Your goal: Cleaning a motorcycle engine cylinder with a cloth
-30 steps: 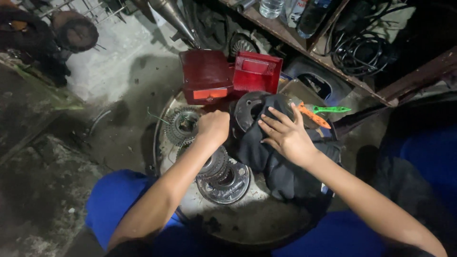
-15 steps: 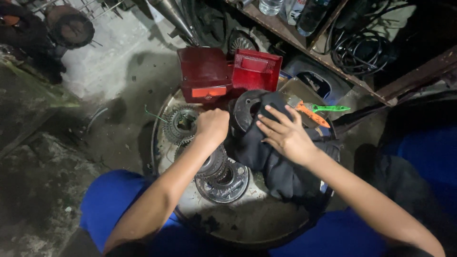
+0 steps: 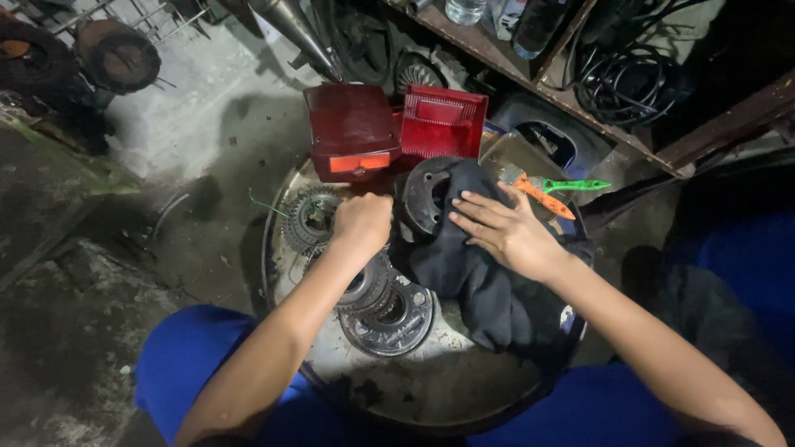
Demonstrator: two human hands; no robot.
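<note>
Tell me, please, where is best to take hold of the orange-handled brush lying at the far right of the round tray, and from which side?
Probably the orange handle of the brush, pinched across its narrow width from above. It lies flat, clear of the right hand, beside a green-handled brush on the round tray.

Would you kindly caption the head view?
Left hand grips a gear stack; right hand rests flat on dark cloth.

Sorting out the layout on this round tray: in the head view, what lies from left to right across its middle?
Toothed gear → left hand → dark round metal part → right hand → orange-handled tool.
</note>
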